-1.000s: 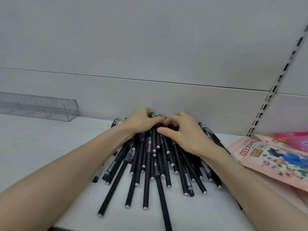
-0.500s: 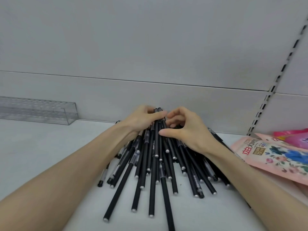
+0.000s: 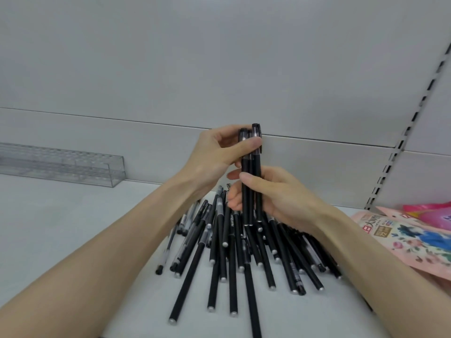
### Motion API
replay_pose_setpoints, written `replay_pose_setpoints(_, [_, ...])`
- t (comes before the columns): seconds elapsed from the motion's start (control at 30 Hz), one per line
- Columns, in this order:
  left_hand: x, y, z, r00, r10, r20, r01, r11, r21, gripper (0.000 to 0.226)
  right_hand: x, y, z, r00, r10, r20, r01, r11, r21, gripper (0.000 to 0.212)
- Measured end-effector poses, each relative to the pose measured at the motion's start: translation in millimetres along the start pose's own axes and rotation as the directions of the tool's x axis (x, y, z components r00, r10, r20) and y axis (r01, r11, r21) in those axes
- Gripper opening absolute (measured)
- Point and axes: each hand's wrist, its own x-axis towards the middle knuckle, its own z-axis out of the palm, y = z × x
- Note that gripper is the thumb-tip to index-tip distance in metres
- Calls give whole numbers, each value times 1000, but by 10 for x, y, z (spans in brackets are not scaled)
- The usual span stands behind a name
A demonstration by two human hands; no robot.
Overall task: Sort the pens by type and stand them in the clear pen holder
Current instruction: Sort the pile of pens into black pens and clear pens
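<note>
Three pens [image 3: 251,164], perhaps | left hand [image 3: 214,152] grips caps | right hand [image 3: 280,196] barrels | above pile [image 3: 231,254]

A small bundle of black pens [image 3: 251,162], lifted out of the pile [image 3: 233,264], is now held upright above it, gripped at the caps by the left hand [image 3: 214,152] and lower down by the right hand [image 3: 280,196].

- Retail shop, shelf bay.
- At right, slotted upright [image 3: 415,115] beside grey back panel [image 3: 219,57]: shop shelving.
- On pale shelf deck [image 3: 61,228], bulk heap of alike black pens [image 3: 234,252].
- At back left, clear pen holder [image 3: 73,167], rows of holes.
- At right edge, printed pink packets [image 3: 402,237], labelled like merchandise.
</note>
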Motion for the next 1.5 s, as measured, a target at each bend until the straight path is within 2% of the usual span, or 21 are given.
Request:
replay_pose_setpoints(0.1, [-12,73,-97,996,-52,72,45,994,98,19,-6,-29,55,1000,-14,2,14,991,136,14])
replay_pose_setpoints(0.2, [-41,119,-260,984,-161,75,132,945,298,19,8,-21,64,996,5,-85,15,973,231,13])
replay_pose_setpoints(0.3, [-224,30,-419,974,-225,15,181,819,545,10,25,11,76,983,31,-182,6,979,202,14])
replay_pose_setpoints(0.4, [-469,-104,-506,949,-307,67,153,637,756,18,27,30,122,972,33,-234,-2,991,132,10])
replay_pose_setpoints(0.47, [-538,-122,-521,927,-363,94,134,555,821,26,13,37,149,969,41,-245,-17,995,100,10])
replay_pose_setpoints(0.6, [-549,-78,-498,925,-376,47,182,550,815,43,3,56,194,973,75,-220,-48,991,126,23])
replay_pose_setpoints(0.73, [-571,-174,-372,913,-407,38,176,474,863,70,22,79,218,957,112,-268,-69,984,163,24])
replay_pose_setpoints(0.83, [-558,-228,-351,910,-415,8,201,458,866,66,28,93,210,943,122,-309,-76,985,157,24])
replay_pose_setpoints(0.97, [-523,-226,-329,901,-433,1,208,435,876,47,13,107,240,941,94,-324,-85,996,41,19])
replay_pose_setpoints(1.23, [-398,-225,-275,894,-447,-6,222,433,873,48,27,143,229,916,57,-397,-48,998,32,21])
replay_pose_setpoints(1.4, [-407,-307,-371,890,-455,34,223,498,838,38,72,189,230,908,70,-414,-72,997,11,22])
replay_pose_setpoints(1.5, [-418,-281,-414,906,-423,25,250,582,774,36,65,196,211,909,77,-409,-84,996,1,22])
